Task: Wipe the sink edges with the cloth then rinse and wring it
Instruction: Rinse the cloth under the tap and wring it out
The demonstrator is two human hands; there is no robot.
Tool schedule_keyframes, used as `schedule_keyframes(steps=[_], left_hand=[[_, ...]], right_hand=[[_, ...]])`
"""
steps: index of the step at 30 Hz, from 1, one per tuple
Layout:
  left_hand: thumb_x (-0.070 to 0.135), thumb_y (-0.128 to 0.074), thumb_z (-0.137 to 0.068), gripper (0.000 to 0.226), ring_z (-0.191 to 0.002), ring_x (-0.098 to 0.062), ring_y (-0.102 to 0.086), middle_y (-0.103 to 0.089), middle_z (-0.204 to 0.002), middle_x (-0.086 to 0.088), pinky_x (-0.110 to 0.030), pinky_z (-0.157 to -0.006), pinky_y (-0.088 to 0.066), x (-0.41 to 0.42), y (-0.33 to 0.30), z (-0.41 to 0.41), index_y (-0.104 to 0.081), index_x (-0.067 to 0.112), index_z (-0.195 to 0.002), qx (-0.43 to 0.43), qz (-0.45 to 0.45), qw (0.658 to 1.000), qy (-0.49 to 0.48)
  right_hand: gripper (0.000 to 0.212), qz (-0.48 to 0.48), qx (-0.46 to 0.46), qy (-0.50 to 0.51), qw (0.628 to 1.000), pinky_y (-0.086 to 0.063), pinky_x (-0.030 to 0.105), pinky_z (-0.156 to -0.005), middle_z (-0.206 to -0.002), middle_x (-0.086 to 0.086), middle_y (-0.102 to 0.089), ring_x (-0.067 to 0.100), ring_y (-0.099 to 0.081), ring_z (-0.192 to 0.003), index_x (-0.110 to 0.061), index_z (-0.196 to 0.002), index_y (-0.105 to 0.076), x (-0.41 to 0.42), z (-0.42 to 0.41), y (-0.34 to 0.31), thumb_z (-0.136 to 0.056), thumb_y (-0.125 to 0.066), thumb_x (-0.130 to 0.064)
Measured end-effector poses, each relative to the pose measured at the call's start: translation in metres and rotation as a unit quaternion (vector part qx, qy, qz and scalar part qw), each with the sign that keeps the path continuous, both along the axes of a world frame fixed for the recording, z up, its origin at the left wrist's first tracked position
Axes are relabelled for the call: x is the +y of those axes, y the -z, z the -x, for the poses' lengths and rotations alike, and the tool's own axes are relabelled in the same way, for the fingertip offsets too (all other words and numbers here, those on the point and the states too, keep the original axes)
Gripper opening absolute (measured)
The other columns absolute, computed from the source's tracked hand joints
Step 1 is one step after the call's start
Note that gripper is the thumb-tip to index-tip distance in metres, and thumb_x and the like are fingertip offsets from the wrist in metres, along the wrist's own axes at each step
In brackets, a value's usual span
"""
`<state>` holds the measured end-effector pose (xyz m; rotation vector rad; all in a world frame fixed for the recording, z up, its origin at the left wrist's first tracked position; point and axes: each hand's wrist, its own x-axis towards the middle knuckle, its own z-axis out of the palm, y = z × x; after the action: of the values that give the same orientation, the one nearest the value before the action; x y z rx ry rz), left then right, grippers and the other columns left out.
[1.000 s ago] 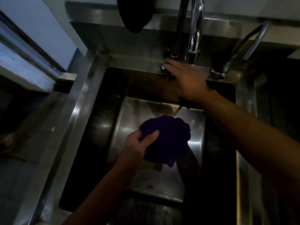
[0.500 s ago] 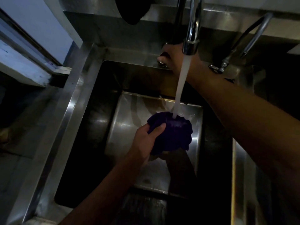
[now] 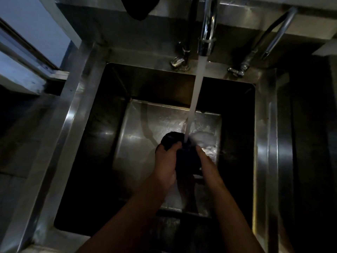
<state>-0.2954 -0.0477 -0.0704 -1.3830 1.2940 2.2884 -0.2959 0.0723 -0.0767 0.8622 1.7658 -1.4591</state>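
I see steel sink (image 3: 78,114), tap (image 3: 206,39) running. Cloth (image 3: 184,157) bunched over basin, under stream. Left hand (image 3: 166,165) & right hand (image 3: 207,165) both clench cloth. Advice: knead, turn all sides thru water, then twist hard.

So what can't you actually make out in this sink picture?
- Cloth: colour and folds lost in dim light; both hands cover much of it.
- Drain: not visible; arms and shadow cover the near basin floor.
- Tap: its top is cut off by the upper edge.
- Dark hanging object: cut off, unidentifiable.
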Motion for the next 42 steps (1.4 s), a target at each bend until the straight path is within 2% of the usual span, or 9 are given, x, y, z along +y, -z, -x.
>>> schedule_keyframes(steps=[4, 9, 16, 23, 26, 29, 34, 38, 42], left_hand=[[0.013, -0.064, -0.091, 0.016, -0.094, -0.032, -0.072, -0.073, -0.105, -0.015, -0.05, -0.085, -0.058, 0.002, 0.0, 0.001, -0.068, 0.019, -0.105, 0.013, 0.0, 1.0, -0.003], [0.036, -0.067, -0.081, 0.025, -0.102, -0.032, -0.07, -0.073, -0.109, -0.011, -0.056, -0.093, -0.054, -0.007, 0.011, 0.006, -0.068, 0.03, -0.105, 0.025, 0.036, 0.999, -0.01], [0.014, -0.056, -0.097, 0.022, -0.092, -0.026, -0.069, -0.069, -0.107, -0.011, -0.028, -0.062, -0.059, -0.021, 0.023, 0.006, -0.059, 0.017, -0.118, -0.002, 0.062, 0.996, -0.063], [0.02, -0.052, -0.097, 0.024, -0.076, -0.023, -0.067, -0.07, -0.087, -0.01, -0.027, -0.055, -0.057, -0.014, 0.019, -0.011, -0.069, 0.004, -0.104, -0.053, 0.061, 0.995, -0.064], [0.051, -0.055, -0.088, 0.05, -0.105, -0.032, -0.066, -0.072, -0.111, -0.014, -0.045, -0.093, -0.053, -0.004, 0.016, -0.015, -0.069, 0.013, -0.117, -0.04, -0.11, 0.993, -0.019], [0.058, -0.038, -0.096, 0.057, -0.106, -0.029, -0.067, -0.072, -0.115, -0.012, -0.038, -0.083, -0.056, 0.004, 0.017, -0.005, -0.067, 0.016, -0.121, 0.005, -0.239, 0.971, 0.017], [0.077, -0.04, -0.085, 0.087, -0.118, -0.036, -0.059, -0.058, -0.133, -0.024, -0.047, -0.108, -0.043, 0.003, 0.024, 0.032, -0.059, 0.007, -0.133, 0.067, -0.176, 0.982, 0.001], [0.071, -0.047, -0.085, 0.072, -0.084, -0.028, -0.067, -0.069, -0.097, -0.012, -0.033, -0.073, -0.057, -0.013, 0.024, 0.063, -0.067, 0.01, -0.118, 0.028, -0.21, 0.975, -0.063], [0.057, -0.048, -0.092, 0.049, -0.088, -0.028, -0.069, -0.071, -0.096, -0.009, -0.039, -0.082, -0.055, -0.007, 0.019, 0.058, -0.065, 0.013, -0.107, 0.02, -0.23, 0.97, -0.072]], right_hand=[[0.028, 0.143, 0.009, 0.047, 0.989, -0.058, 0.027, -0.059, -0.1, 0.004, -0.078, 0.016, -0.076, -0.081, -0.024, -0.112, -0.071, -0.011, -0.001, -0.01, -0.096, -0.061, -0.044], [0.038, -0.03, 0.122, -0.05, 0.991, -0.058, 0.029, -0.075, -0.097, -0.002, -0.077, 0.013, -0.073, -0.089, -0.021, -0.103, -0.072, -0.027, 0.006, -0.003, -0.077, -0.081, -0.048], [0.015, 0.087, 0.124, 0.085, 0.985, -0.055, 0.024, -0.056, -0.079, 0.005, -0.077, 0.017, -0.074, -0.07, -0.012, -0.097, -0.073, -0.02, 0.02, -0.031, -0.084, -0.078, -0.02], [0.018, 0.144, 0.148, 0.104, 0.973, -0.056, 0.03, -0.06, -0.084, 0.006, -0.074, 0.022, -0.072, -0.076, -0.014, -0.099, -0.071, -0.043, 0.039, -0.051, -0.082, -0.074, -0.011], [0.016, 0.173, 0.141, 0.126, 0.967, -0.058, 0.029, -0.065, -0.088, 0.008, -0.075, 0.023, -0.074, -0.08, -0.014, -0.1, -0.072, -0.048, 0.037, -0.054, -0.085, -0.07, -0.008], [0.02, 0.185, 0.129, 0.157, 0.961, -0.06, 0.031, -0.071, -0.091, 0.004, -0.077, 0.02, -0.075, -0.083, -0.017, -0.104, -0.072, -0.046, 0.022, -0.055, -0.087, -0.069, -0.008], [0.025, 0.174, 0.115, 0.108, 0.972, -0.057, 0.027, -0.062, -0.088, 0.004, -0.078, 0.021, -0.074, -0.077, -0.021, -0.105, -0.074, -0.022, -0.008, -0.069, -0.089, -0.065, -0.003], [0.022, 0.118, 0.166, 0.094, 0.974, -0.054, 0.023, -0.056, -0.089, 0.008, -0.079, 0.017, -0.073, -0.071, -0.022, -0.103, -0.073, 0.016, -0.01, -0.087, -0.087, -0.068, -0.008], [0.027, 0.165, 0.144, 0.197, 0.956, -0.058, 0.032, -0.07, -0.107, 0.007, -0.077, 0.023, -0.074, -0.094, -0.02, -0.117, -0.069, 0.016, 0.015, -0.066, -0.09, -0.067, -0.022]])
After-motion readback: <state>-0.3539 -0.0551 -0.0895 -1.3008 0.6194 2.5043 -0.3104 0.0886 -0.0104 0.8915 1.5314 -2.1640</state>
